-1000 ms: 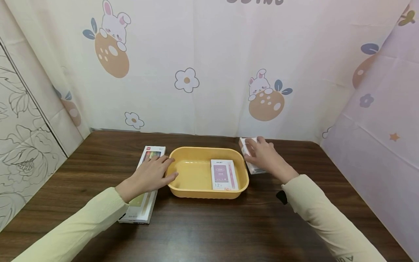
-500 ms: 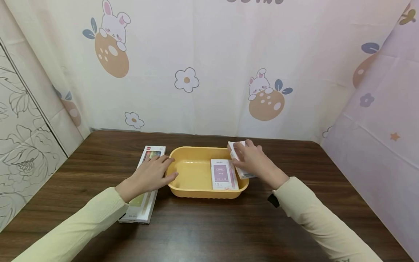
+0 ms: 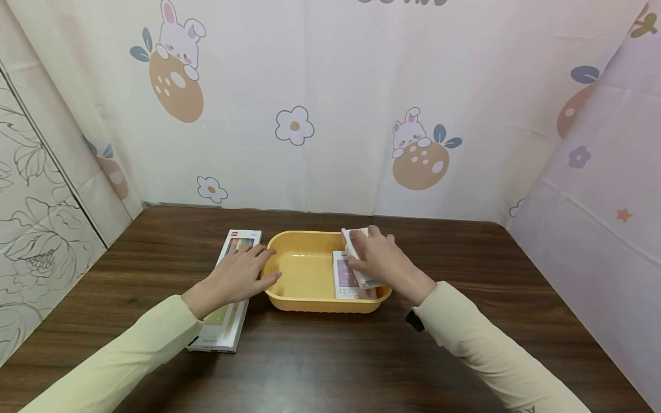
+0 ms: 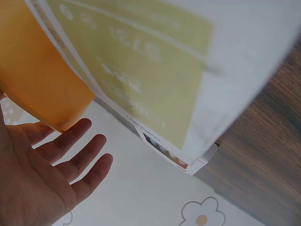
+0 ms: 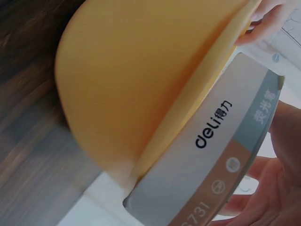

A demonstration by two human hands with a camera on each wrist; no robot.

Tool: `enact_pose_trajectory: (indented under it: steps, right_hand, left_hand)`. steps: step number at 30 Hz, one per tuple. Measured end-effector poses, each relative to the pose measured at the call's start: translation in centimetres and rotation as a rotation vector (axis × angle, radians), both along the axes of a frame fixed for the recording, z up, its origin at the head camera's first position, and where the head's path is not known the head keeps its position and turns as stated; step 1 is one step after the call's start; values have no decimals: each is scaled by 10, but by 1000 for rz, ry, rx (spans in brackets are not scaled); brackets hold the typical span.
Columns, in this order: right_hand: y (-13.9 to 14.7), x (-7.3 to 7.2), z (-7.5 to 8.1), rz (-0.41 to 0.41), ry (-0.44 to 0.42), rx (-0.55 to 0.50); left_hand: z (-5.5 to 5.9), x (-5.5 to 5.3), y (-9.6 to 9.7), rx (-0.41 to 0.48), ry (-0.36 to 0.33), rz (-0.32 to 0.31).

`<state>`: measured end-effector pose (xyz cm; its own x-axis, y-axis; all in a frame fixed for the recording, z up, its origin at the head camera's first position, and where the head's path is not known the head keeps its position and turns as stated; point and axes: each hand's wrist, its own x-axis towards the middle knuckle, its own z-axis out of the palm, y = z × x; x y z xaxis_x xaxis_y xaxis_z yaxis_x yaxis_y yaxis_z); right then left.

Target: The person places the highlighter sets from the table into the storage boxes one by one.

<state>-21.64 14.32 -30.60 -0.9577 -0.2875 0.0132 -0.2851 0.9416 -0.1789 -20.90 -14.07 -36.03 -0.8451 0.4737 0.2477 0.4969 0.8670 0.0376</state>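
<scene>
Head view shows the right hand [image 3: 384, 261] gripping a box [image 3: 363, 279] above the tray's [image 3: 330, 307] "12" pack [image 3: 343, 279], the left hand [image 3: 237, 278], fingers relaxed, at its rim, perhaps steadying it; left wrist blurs the carton's [image 4: 141, 70] print; right wrist reads "deli 得力", "荧光笔" and "731" on the box.

Soft, fairly even light fills the head view, leaving a pale sheen on the desk [image 3: 330, 350], a small glint inside the yellow tray [image 3: 299, 281] and shadow at the near end of the long box [image 3: 222, 328]. The left wrist view blurs that box's lettering; the right wrist view looks dimmer, its wood grain smeared but the smaller box's [image 5: 202, 155] print legible.
</scene>
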Motion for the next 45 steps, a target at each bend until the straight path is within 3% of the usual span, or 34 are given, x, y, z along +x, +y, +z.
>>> enact_pose_trajectory:
  steps: [16,24,45]
  right_hand:
    - [-20,5,-4,7,37,-21]
    - [-23,6,-13,32,99,-18]
    - [-28,6,-36,-87,88,-24]
  left_hand:
    - [-1,0,0,4,14,-3]
    - [-1,-1,0,-1,8,0]
    - [-1,0,0,-6,-4,5]
